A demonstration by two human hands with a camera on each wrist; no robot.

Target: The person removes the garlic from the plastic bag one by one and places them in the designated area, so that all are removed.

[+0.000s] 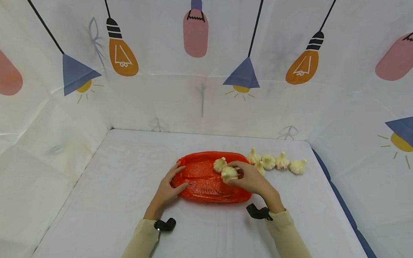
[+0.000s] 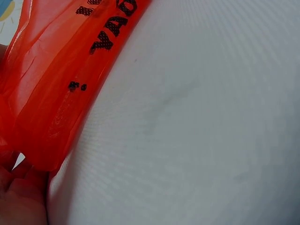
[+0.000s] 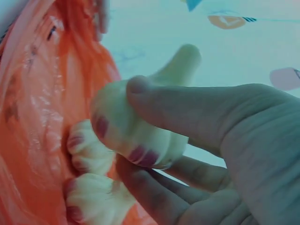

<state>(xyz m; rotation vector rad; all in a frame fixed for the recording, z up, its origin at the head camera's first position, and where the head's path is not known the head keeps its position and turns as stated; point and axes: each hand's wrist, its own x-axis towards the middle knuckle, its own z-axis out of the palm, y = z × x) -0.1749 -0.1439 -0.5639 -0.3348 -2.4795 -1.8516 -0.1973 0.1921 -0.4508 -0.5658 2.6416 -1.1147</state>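
Note:
A red plastic bag [image 1: 204, 182] lies flat in the middle of the white table [image 1: 122, 202]. My left hand [image 1: 177, 178] grips the bag's left end between thumb and fingers. In the left wrist view the bag [image 2: 56, 79] drapes over that hand [image 2: 18, 199]. My right hand [image 1: 237, 172] pinches a white garlic bulb [image 1: 229, 174] over the bag's right part. Thumb and fingers close round the bulb [image 3: 154, 136] in the right wrist view, its stem pointing up. Another bulb [image 1: 220, 164] rests on the bag just behind, and garlic [image 3: 91, 152] lies against the red plastic [image 3: 33, 117] below the held one.
Several more garlic bulbs [image 1: 282, 161] sit in a row on the table right of the bag, one [image 1: 259, 168] close to my right hand. Cloth walls printed with lamps [image 1: 196, 30] enclose the table at the back and both sides.

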